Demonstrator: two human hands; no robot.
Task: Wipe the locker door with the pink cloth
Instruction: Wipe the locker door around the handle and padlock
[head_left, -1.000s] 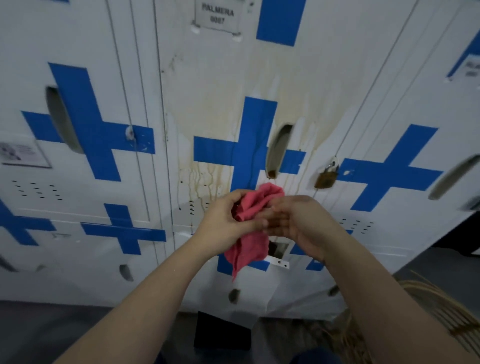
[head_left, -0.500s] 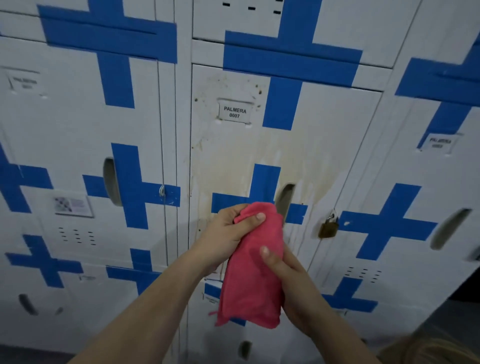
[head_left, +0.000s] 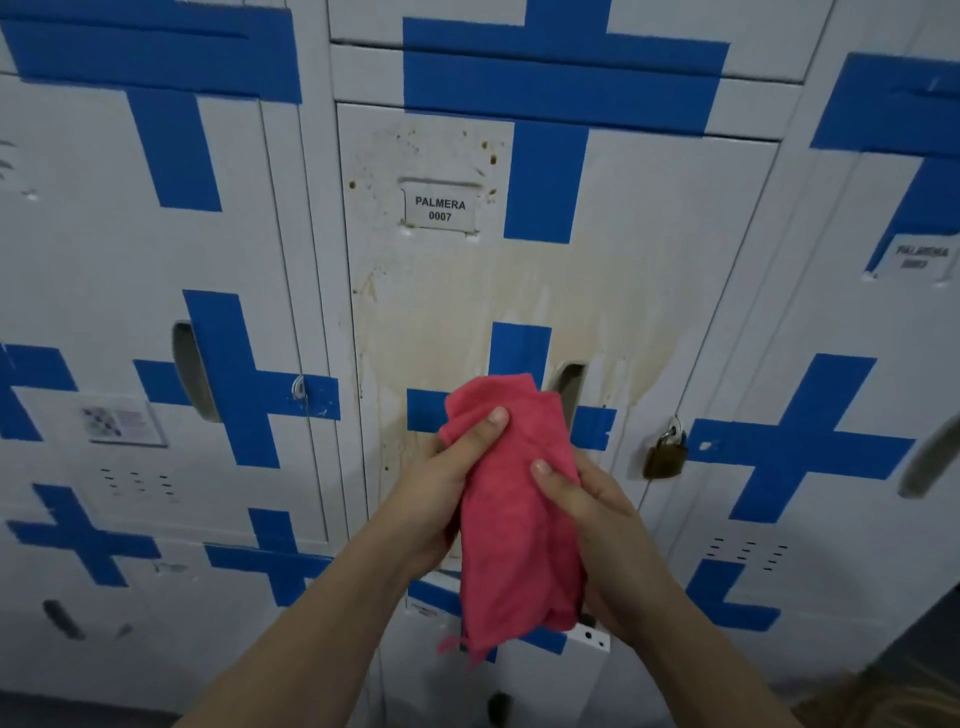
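A padlock (head_left: 664, 457) hangs; leftward sits a sticker (head_left: 122, 421), perhaps printed.

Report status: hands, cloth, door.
Left hand and right hand both grip pink cloth in front of locker door. Brown stain across door. Padlock hangs at its right edge.

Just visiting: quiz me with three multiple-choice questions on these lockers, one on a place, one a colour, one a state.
1. Where does the padlock hang? A) right of the handle slot on the stained locker door B) far-left locker C) the floor
2. What colour is the cloth? A) green B) pink C) yellow
3. The cloth is A) dropped B) hung on the padlock C) held in both hands
Answers: 1 A, it hangs beside the slot; 2 B, it is pink; 3 C, left hand and right hand grip it.
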